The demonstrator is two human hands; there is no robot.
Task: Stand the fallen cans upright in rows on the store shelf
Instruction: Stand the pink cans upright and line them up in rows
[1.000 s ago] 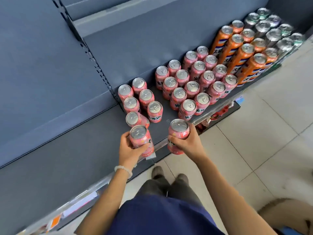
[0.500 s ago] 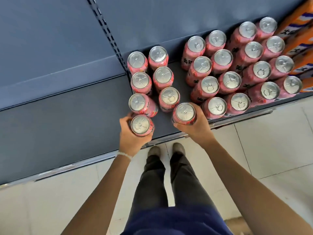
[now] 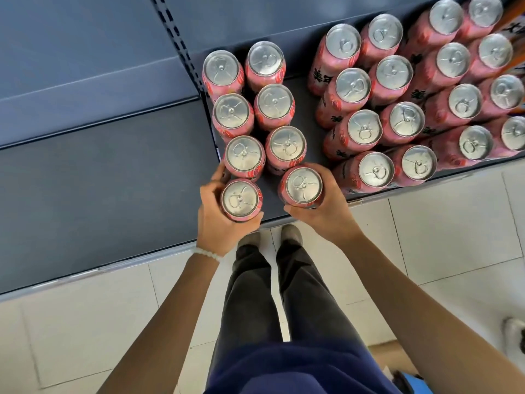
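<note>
Head view: left hand [image 3: 218, 220] grips one upright pink can [image 3: 241, 199]; right hand [image 3: 326, 214] grips another can [image 3: 302, 186].

One head camera, looking steeply down, close over the shelf [image 3: 113, 177], cans [image 3: 352, 86] and floor [image 3: 85, 322].

Pink cans [image 3: 352, 135] have shiny metal tops; the dark shelf [image 3: 113, 180] looks matt; floor tiles [image 3: 443, 231] smooth.

A person in a navy blue top [image 3: 298, 371], dark grey trousers [image 3: 284, 294] and grey shoes [image 3: 289, 233], bare-armed, with a white beaded bracelet [image 3: 206, 253] on the left wrist.
</note>
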